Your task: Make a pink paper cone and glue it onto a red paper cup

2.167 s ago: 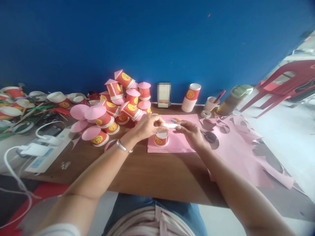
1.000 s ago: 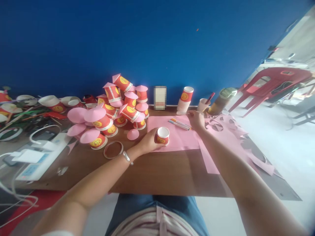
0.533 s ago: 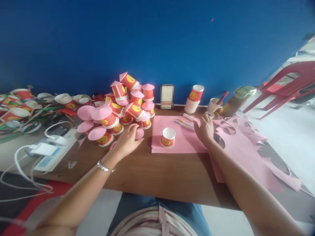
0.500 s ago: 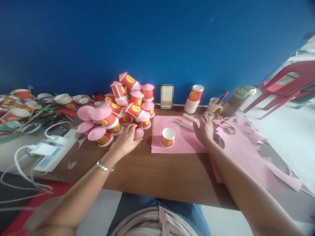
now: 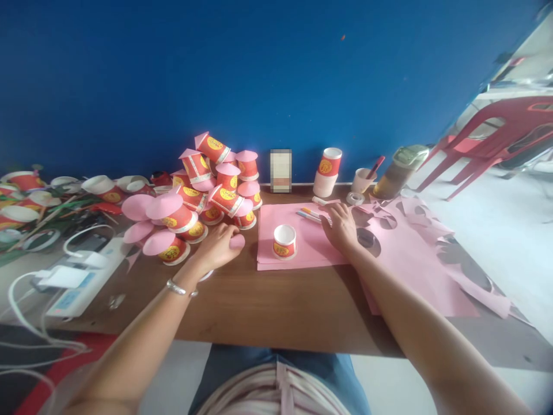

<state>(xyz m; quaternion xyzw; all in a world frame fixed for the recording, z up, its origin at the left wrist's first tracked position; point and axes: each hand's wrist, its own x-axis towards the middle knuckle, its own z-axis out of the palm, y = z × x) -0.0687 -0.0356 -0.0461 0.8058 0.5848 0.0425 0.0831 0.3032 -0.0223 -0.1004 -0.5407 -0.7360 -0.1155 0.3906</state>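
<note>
Fingers curled, my left hand (image 5: 218, 248) is closed over a paper cup with a pink cone top (image 5: 237, 241). The cone pokes out at its right and a white rim shows below the wrist side; the rest is hidden by the hand. My right hand (image 5: 341, 229) lies palm down on the pink paper (image 5: 270, 230), fingers apart, over the ends of several pens (image 5: 310, 215). I cannot tell whether it touches them. Between my hands, a short red and white paper cup (image 5: 285, 241) stands upright on the paper, open end up.
Cone-topped cups (image 5: 192, 199) are piled at the back left, beside a power strip (image 5: 88, 276) with cables. Stacked cups (image 5: 327, 173), a tape roll (image 5: 355, 199), a pen cup (image 5: 362, 181) and a jar (image 5: 400, 171) stand along the wall. Cut pink scraps (image 5: 415, 253) cover the right side.
The view has swung slightly right. My left hand has drawn back from the pile with the cone-topped cup, and its white rim now shows. My right hand stays by the pens.
</note>
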